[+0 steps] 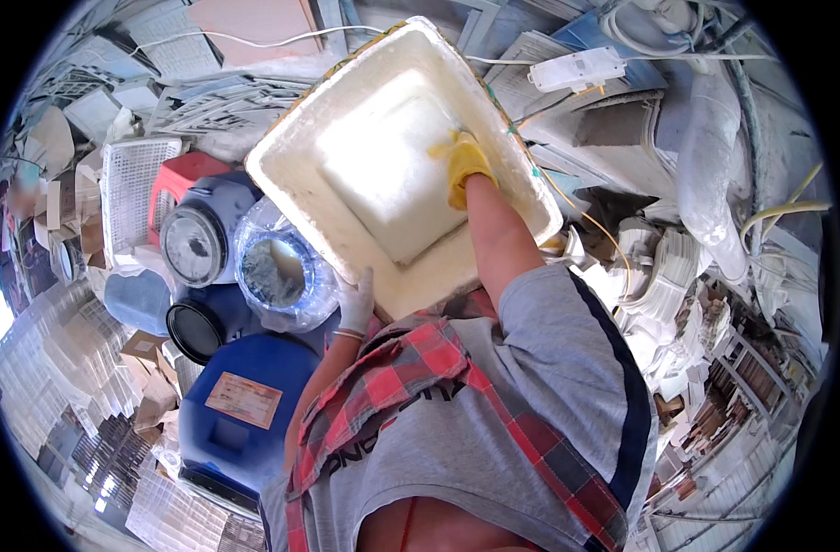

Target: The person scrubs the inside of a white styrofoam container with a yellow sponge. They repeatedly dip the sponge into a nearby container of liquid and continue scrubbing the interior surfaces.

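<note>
A large square tub (305, 175) with pale, worn inner walls is tilted in front of me, a bright patch of light on its bottom. My left hand (353, 304), in a whitish glove, grips the near left rim. Inside the tub, by its right wall, is my right hand (469, 167), covered in yellow that looks like a loose glove or a cloth. Motion blurs its fingers, so their pose is unclear. Left of the tub stands a container lined with clear plastic (291, 262), holding bluish-grey and pale stuff.
Blue drums (245, 405) and a grey-lidded drum (194, 241) crowd my left side, near a white basket (139, 193) and a red container (176, 175). A white power strip (576, 69) with cables lies at the far right. Stacked pale sheets (668, 262) are on the right.
</note>
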The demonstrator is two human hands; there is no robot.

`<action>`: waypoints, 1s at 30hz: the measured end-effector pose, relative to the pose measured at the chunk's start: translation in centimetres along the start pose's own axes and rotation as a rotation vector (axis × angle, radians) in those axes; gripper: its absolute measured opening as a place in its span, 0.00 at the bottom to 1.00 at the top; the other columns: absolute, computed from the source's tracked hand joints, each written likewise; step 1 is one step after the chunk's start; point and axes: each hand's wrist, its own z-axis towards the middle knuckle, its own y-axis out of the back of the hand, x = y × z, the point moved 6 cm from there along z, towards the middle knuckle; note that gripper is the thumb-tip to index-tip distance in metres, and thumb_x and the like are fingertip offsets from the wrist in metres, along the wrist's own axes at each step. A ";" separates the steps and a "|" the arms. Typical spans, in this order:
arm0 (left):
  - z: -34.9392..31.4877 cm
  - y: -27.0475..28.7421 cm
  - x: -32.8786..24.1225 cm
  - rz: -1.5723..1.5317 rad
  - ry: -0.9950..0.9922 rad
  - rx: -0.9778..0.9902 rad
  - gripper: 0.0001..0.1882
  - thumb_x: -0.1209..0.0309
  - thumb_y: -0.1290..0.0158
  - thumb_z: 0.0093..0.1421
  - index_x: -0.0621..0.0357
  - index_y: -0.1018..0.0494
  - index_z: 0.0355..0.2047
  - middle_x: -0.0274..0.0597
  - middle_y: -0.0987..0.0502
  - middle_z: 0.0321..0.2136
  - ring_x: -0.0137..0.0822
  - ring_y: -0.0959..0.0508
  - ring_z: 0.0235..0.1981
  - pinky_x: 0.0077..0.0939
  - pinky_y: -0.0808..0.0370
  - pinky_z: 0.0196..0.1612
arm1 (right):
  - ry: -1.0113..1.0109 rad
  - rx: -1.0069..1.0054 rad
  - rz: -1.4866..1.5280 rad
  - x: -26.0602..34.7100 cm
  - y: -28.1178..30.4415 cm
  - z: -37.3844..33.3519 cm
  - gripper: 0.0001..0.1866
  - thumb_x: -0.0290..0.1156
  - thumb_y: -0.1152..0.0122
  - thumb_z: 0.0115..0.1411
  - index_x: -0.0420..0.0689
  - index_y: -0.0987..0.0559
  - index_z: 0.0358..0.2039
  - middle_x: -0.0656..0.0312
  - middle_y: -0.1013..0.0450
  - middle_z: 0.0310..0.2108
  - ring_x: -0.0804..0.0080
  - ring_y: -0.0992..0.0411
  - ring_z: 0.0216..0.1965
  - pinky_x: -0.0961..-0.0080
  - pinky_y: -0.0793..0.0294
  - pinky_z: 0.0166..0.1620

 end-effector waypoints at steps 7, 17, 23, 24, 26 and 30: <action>0.0 -0.3 -0.6 0.060 0.047 0.008 0.45 0.64 0.42 0.59 0.72 0.57 0.66 0.59 0.30 0.53 0.44 0.27 0.51 0.34 0.30 0.54 | 0.163 -0.201 -0.624 -0.2 3.1 -2.9 0.29 0.45 0.35 0.54 0.49 0.26 0.56 0.54 0.29 0.56 0.60 0.31 0.57 0.69 0.33 0.58; 0.2 0.0 0.1 0.074 0.006 -0.025 0.44 0.64 0.42 0.59 0.72 0.54 0.65 0.59 0.31 0.53 0.45 0.27 0.52 0.35 0.30 0.54 | 0.378 -0.353 -1.090 0.5 1.8 -3.8 0.33 0.56 0.34 0.49 0.53 0.24 0.52 0.59 0.27 0.53 0.64 0.29 0.55 0.68 0.28 0.54; 0.1 -0.2 -0.2 0.039 0.015 -0.003 0.43 0.64 0.42 0.59 0.71 0.54 0.65 0.57 0.30 0.53 0.43 0.27 0.52 0.33 0.30 0.54 | 0.414 -0.403 -1.043 1.6 1.9 -5.5 0.21 0.51 0.35 0.51 0.51 0.18 0.40 0.59 0.20 0.40 0.62 0.22 0.43 0.66 0.22 0.42; 0.1 0.0 0.2 0.037 0.004 -0.009 0.43 0.65 0.42 0.59 0.71 0.54 0.65 0.57 0.30 0.53 0.43 0.27 0.52 0.33 0.30 0.54 | 0.402 -0.328 -1.074 2.3 1.9 -5.7 0.20 0.49 0.36 0.52 0.50 0.18 0.40 0.58 0.21 0.39 0.61 0.22 0.42 0.66 0.22 0.42; 0.6 0.0 1.2 -0.003 -0.018 -0.002 0.42 0.67 0.42 0.59 0.71 0.55 0.65 0.56 0.30 0.53 0.42 0.27 0.51 0.32 0.30 0.54 | 0.450 -0.288 -1.119 2.6 1.6 -6.0 0.16 0.44 0.39 0.55 0.49 0.19 0.40 0.57 0.21 0.39 0.59 0.22 0.41 0.65 0.23 0.41; -0.1 -0.5 -0.2 -0.112 0.037 -0.012 0.41 0.71 0.44 0.59 0.70 0.56 0.65 0.55 0.30 0.53 0.41 0.27 0.51 0.31 0.30 0.54 | 0.539 -0.368 -0.963 1.8 -0.3 -7.3 0.13 0.38 0.46 0.59 0.45 0.20 0.39 0.54 0.22 0.38 0.56 0.24 0.41 0.62 0.25 0.43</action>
